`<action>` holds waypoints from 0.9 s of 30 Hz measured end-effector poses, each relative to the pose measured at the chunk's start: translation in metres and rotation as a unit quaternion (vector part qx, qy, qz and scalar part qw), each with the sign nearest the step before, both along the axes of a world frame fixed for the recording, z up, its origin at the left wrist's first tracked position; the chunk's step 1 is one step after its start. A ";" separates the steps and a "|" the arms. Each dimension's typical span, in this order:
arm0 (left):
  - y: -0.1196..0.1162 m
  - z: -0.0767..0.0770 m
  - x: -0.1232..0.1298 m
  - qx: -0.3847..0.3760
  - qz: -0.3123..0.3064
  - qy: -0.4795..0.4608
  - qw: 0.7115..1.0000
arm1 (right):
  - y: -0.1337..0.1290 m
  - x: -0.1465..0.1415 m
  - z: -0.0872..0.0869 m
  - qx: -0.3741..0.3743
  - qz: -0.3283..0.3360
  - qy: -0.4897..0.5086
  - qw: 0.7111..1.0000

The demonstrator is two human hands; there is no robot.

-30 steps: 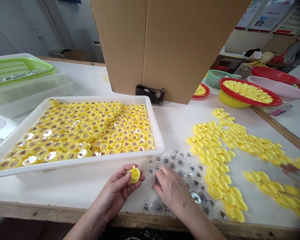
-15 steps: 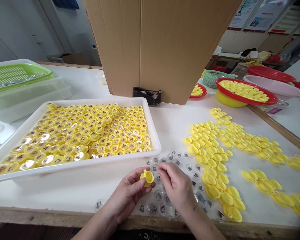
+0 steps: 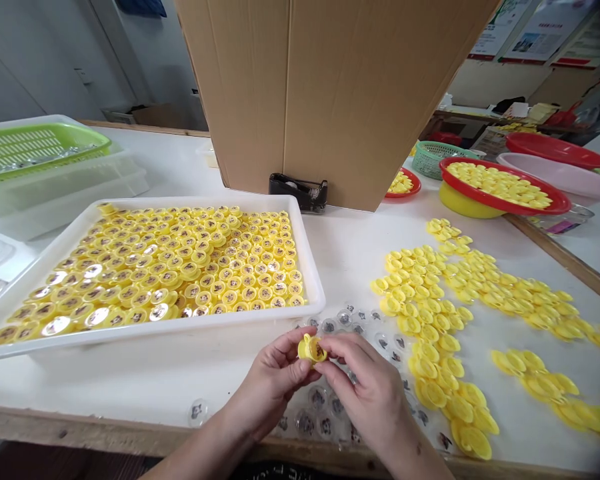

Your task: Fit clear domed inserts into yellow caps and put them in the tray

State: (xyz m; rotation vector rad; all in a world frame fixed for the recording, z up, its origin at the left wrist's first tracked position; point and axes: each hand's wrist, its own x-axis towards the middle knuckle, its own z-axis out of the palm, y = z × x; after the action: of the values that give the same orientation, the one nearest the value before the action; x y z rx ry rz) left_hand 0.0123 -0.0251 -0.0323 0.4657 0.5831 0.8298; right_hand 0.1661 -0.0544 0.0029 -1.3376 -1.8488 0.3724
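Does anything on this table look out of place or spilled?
One clear dome lies alone near the table's front edge, apart from the cluster of clear domes by the hands. A yellow piece perches on the white tray's far corner rim. Otherwise nothing stands out.

The cap [image 3: 311, 349] is small, round and yellow, with a little tab on its left edge. It is held above the near edge of the desk, just in front of the white tray, pinched between the left hand [image 3: 275, 380] and the right hand [image 3: 370, 387]. Its open side faces up and tilts a little. Inside it sits a clear disc with a dark picture.
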 end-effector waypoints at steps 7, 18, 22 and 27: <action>0.003 0.002 -0.001 0.097 -0.029 0.072 0.992 | 0.002 0.010 0.018 -0.099 0.054 -0.027 0.993; 0.002 0.004 0.000 0.080 -0.024 0.099 0.992 | 0.002 0.014 0.018 -0.169 0.064 0.033 0.983; 0.001 0.003 0.002 0.077 -0.013 0.104 0.991 | 0.001 0.012 0.014 -0.151 0.043 0.041 0.987; 0.001 0.004 0.003 0.060 -0.003 0.122 0.991 | 0.000 0.010 0.011 -0.099 0.050 0.014 0.994</action>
State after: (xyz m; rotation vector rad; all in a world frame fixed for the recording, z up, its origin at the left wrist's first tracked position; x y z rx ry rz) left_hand 0.0154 -0.0237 -0.0279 0.6849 0.7597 0.8110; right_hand 0.1763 -0.0544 0.0137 -1.3661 -1.8989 0.6382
